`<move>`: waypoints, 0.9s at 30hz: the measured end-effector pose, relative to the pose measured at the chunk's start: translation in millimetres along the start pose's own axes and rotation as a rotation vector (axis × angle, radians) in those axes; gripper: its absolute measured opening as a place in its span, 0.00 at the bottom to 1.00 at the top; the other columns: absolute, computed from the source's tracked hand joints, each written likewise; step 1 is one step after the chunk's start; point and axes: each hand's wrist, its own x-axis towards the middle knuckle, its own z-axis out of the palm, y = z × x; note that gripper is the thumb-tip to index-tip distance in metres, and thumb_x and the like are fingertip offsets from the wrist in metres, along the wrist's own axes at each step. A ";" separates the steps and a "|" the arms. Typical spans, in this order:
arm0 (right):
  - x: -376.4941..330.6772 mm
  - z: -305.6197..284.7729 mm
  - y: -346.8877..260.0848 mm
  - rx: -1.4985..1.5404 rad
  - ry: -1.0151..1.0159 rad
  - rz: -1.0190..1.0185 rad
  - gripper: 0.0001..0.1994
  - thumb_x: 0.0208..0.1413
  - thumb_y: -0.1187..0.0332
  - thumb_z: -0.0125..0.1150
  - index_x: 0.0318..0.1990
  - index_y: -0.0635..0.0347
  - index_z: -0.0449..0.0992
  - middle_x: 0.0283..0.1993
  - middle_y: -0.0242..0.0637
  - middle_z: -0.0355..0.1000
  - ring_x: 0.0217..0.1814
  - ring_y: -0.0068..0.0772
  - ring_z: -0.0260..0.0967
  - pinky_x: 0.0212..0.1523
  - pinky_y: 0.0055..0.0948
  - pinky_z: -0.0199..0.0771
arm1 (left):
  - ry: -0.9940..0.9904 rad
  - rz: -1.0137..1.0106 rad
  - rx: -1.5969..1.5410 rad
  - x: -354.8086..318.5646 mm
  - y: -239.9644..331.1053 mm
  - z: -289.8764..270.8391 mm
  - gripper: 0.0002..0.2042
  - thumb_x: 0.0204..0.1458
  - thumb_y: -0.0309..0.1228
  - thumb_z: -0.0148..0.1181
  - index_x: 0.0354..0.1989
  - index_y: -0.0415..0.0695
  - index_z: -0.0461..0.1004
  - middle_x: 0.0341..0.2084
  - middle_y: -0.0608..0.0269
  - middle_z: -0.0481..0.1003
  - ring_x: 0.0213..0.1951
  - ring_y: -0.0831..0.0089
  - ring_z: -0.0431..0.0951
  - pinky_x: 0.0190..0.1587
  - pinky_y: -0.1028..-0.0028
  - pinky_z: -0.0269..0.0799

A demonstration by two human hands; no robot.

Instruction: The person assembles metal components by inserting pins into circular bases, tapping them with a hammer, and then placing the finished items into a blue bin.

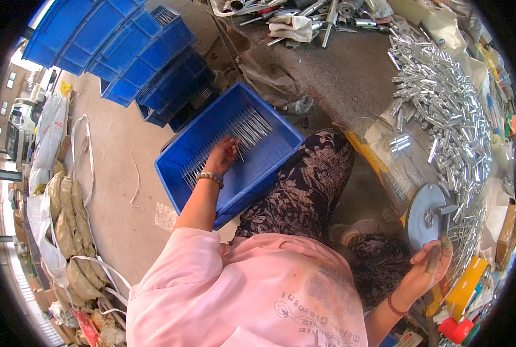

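My left hand (222,155) reaches into a blue plastic bin (287,139) beside my leg. Its fingers are pinched on a thin metal rod (240,152) just above the bin floor. A long row of similar slim, shiny rods (252,124) lies side by side in that bin, partly covered by my hand. At the right, my right hand (434,263) is close to the lower edge of a grey round disc (424,222) with a hub at its centre. The fingers there are curled, with something dark at the thumb; what they hold, if anything, cannot be made out.
Beyond the disc spreads a big heap of short shiny metal tubes (437,98). Stacked blue bins (148,52) stand at the upper left. Bulging tan sacks (76,231) line the left side. Metal parts and a pale glove (292,29) lie at the top.
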 end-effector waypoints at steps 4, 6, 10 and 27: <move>-1.1 1.5 -0.2 -0.002 0.019 0.007 0.17 0.73 0.65 0.65 0.63 0.64 0.77 0.40 0.34 0.77 0.27 0.15 0.65 0.22 0.15 0.62 | 0.030 0.009 -0.007 1.2 0.3 0.4 0.26 0.71 0.25 0.59 0.73 0.43 0.57 0.48 0.51 0.83 0.32 0.77 0.82 0.35 0.79 0.84; -1.2 1.5 -0.4 -0.007 0.013 0.001 0.17 0.73 0.65 0.65 0.63 0.64 0.77 0.39 0.33 0.75 0.27 0.15 0.64 0.23 0.15 0.61 | 0.027 0.019 -0.017 0.2 0.6 1.2 0.27 0.71 0.25 0.59 0.74 0.43 0.56 0.49 0.50 0.83 0.33 0.76 0.82 0.35 0.79 0.84; -1.4 2.6 -0.6 -0.023 0.016 -0.004 0.17 0.73 0.65 0.64 0.63 0.63 0.77 0.38 0.33 0.75 0.26 0.15 0.63 0.23 0.16 0.60 | 0.034 0.025 -0.069 -2.8 0.5 4.3 0.28 0.72 0.25 0.59 0.76 0.44 0.54 0.51 0.49 0.83 0.33 0.76 0.81 0.35 0.79 0.84; -2.2 8.3 -2.5 -0.044 0.056 -0.011 0.16 0.73 0.64 0.63 0.60 0.65 0.77 0.36 0.37 0.73 0.25 0.19 0.62 0.22 0.17 0.62 | 0.043 0.077 0.054 -9.3 -4.4 17.3 0.37 0.68 0.22 0.59 0.82 0.42 0.47 0.53 0.47 0.82 0.33 0.75 0.79 0.37 0.77 0.81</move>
